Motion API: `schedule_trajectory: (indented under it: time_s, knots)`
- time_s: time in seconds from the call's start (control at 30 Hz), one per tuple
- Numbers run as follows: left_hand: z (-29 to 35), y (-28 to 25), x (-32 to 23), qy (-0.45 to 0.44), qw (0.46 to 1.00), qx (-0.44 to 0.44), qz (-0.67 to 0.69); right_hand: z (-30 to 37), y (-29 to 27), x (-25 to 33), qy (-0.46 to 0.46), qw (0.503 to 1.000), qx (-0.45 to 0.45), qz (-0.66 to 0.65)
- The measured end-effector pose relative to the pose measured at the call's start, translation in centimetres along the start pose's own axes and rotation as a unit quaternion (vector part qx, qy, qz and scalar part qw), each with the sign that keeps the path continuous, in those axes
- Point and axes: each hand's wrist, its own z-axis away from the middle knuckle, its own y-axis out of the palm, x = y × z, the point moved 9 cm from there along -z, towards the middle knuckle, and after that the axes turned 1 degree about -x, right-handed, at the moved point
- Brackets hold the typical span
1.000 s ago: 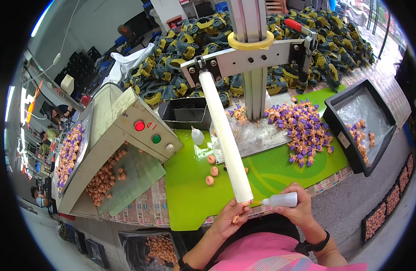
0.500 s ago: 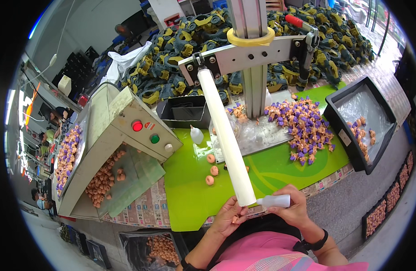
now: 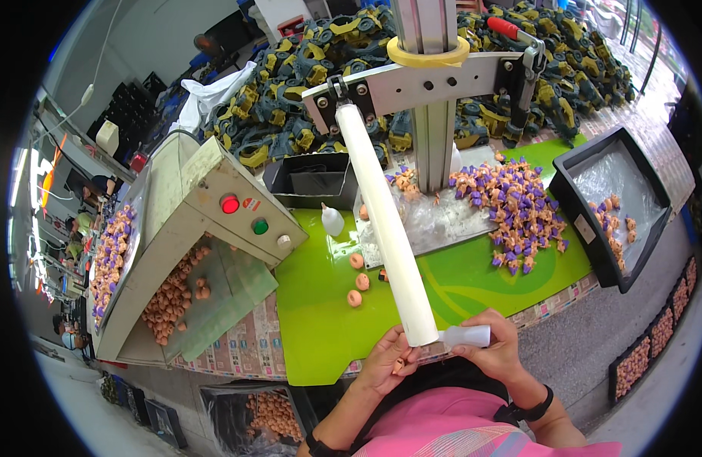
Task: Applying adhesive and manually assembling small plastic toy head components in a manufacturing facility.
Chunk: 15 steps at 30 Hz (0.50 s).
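My left hand is closed around a small peach-coloured plastic part, mostly hidden by the fingers, at the near edge of the table. Just right of it, my right hand grips a white squeeze bottle, lying sideways with its nozzle pointing left. The nozzle's tip is hidden behind the lower end of a long white lever handle, which slants down over both hands. Several round peach-coloured parts sit on the green mat beyond my left hand.
A metal post carries the lever. Purple-and-peach figures are heaped right of it, beside a black tray. A beige machine with red and green buttons stands left. Another white bottle stands upright. Yellow-and-dark toy vehicles pile up behind.
The view has shifted very slightly. Both hands keep nearly the same place and grip, and the bottle still points left.
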Motion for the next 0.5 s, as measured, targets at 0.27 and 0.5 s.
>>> schedule_trajectory:
  time_s: [0.27,0.5]
  knots:
    - [-0.1,0.0,0.1,-0.006,1.000,-0.003,-0.001,-0.1,-0.1,0.2,-0.009,1.000,-0.006,0.010]
    - [-0.1,-0.1,0.2,-0.004,1.000,-0.005,0.007,-0.2,-0.8,1.5,-0.042,0.997,-0.027,0.066]
